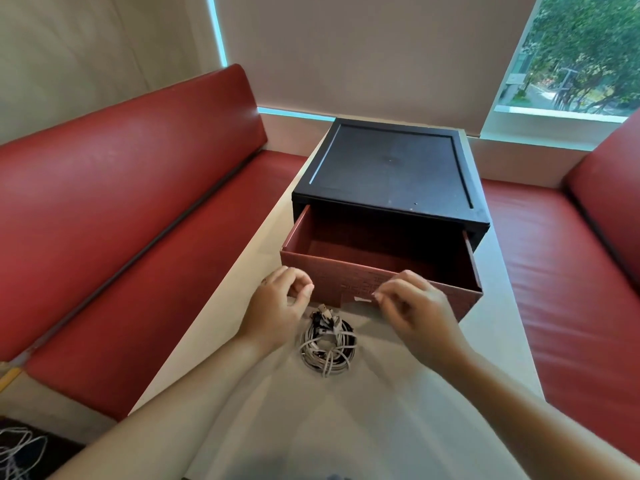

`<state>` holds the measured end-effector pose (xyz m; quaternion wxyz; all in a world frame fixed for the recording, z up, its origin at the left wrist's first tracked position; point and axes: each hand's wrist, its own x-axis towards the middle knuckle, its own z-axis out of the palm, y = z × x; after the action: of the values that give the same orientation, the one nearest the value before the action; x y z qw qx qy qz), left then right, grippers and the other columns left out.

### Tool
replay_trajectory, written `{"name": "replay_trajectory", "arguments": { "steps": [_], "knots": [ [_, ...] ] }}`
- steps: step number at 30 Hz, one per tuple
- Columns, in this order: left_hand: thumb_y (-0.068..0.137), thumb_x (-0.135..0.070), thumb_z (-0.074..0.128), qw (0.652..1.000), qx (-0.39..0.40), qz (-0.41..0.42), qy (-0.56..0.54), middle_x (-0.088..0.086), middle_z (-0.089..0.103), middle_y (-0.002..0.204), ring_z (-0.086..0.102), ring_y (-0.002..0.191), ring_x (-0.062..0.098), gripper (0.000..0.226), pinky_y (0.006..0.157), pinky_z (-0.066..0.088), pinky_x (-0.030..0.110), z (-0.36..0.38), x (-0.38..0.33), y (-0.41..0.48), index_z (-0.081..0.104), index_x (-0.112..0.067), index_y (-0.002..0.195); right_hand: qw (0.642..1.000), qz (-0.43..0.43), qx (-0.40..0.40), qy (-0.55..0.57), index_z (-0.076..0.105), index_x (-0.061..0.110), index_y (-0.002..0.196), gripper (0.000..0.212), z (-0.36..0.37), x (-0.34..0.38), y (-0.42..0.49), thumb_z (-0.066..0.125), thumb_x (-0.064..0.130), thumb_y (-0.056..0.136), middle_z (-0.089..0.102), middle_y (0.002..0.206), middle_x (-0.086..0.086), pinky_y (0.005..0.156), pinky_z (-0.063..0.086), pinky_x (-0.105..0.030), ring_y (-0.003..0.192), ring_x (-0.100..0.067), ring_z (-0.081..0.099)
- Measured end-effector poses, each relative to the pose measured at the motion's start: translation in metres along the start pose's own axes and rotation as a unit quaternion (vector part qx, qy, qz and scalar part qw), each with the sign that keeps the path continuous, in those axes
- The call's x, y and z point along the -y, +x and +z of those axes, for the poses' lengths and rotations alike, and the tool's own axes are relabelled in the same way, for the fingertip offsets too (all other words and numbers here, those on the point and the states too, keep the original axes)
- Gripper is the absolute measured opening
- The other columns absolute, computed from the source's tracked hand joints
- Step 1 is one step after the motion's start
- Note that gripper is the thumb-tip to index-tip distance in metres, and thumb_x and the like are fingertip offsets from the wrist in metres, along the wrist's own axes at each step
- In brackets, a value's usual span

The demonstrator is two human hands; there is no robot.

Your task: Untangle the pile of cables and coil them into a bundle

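One white-and-black cable coil (327,344), plugs (323,315) bunched atop, left hand (277,303), right hand (414,306), fingers (304,289) loosely curled, empty

It looks like a café booth: a red padded bench (131,209) at 9 o'clock and another (571,289) at 3 o'clock flank a pale table (363,427), with a window (575,53) at 1 o'clock.

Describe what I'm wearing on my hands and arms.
Nothing worn shows: left hand and right hand are ungloved, both forearms bare to the frame's edge, no sleeve, watch or bracelet. Fingers are blurred, so a thin ring can't be ruled out.
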<state>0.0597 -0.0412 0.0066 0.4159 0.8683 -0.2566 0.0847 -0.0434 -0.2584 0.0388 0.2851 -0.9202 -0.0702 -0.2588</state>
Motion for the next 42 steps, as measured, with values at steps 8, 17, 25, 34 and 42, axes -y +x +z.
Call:
{"name": "replay_trajectory", "arguments": {
  "steps": [8, 17, 25, 34, 42],
  "knots": [
    [0.09, -0.013, 0.061, 0.963, 0.133, -0.235, -0.008, 0.002, 0.061, 0.108, 0.055, 0.084, 0.008, 0.02, 0.072, 0.036, 0.011, 0.027, 0.027, -0.036, 0.064, -0.016, 0.109, 0.95, 0.261, 0.164, 0.056, 0.048, 0.024, 0.135, 0.056, 0.07, -0.006, -0.044, 0.067, 0.044, 0.086, 0.044, 0.127, 0.008, 0.097, 0.045, -0.03, 0.113, -0.011, 0.049],
    [0.086, -0.013, 0.066, 0.925, 0.159, -0.326, -0.115, -0.004, 0.066, 0.085, 0.062, 0.067, 0.022, 0.016, 0.068, 0.058, 0.043, 0.032, 0.015, -0.036, 0.061, -0.027, 0.091, 0.939, 0.319, 0.08, 0.1, 0.06, 0.027, 0.107, 0.026, 0.091, 0.0, -0.041, 0.073, 0.027, 0.084, 0.056, 0.104, 0.006, 0.079, 0.052, -0.028, 0.087, -0.011, 0.059],
    [0.087, -0.008, 0.07, 0.893, 0.133, -0.367, -0.225, 0.01, 0.068, 0.102, 0.064, 0.081, 0.02, 0.022, 0.067, 0.058, 0.035, 0.039, 0.019, -0.042, 0.06, -0.014, 0.106, 0.952, 0.289, 0.063, 0.081, 0.066, 0.025, 0.113, 0.028, 0.094, 0.0, -0.056, 0.071, 0.023, 0.085, 0.059, 0.102, 0.013, 0.073, 0.048, -0.019, 0.085, -0.007, 0.058],
    [0.084, -0.013, 0.074, 0.888, 0.093, -0.371, -0.257, 0.009, 0.07, 0.105, 0.07, 0.093, 0.026, 0.027, 0.079, 0.06, 0.045, 0.033, 0.008, -0.048, 0.064, -0.013, 0.108, 0.921, 0.305, 0.018, 0.24, 0.067, 0.021, 0.106, 0.035, 0.087, 0.012, -0.058, 0.08, 0.009, 0.076, 0.059, 0.104, 0.007, 0.086, 0.053, -0.019, 0.094, -0.006, 0.063],
    [0.089, -0.007, 0.069, 0.928, 0.071, -0.248, -0.27, 0.001, 0.073, 0.1, 0.072, 0.091, 0.019, 0.023, 0.071, 0.06, 0.031, -0.024, -0.033, -0.009, 0.067, -0.016, 0.11, 0.967, 0.153, -0.026, 0.201, 0.065, 0.019, 0.121, 0.05, 0.04, 0.038, -0.017, 0.082, 0.015, 0.074, 0.057, 0.113, 0.012, 0.093, 0.047, -0.015, 0.108, -0.005, 0.059]
  ]
}}
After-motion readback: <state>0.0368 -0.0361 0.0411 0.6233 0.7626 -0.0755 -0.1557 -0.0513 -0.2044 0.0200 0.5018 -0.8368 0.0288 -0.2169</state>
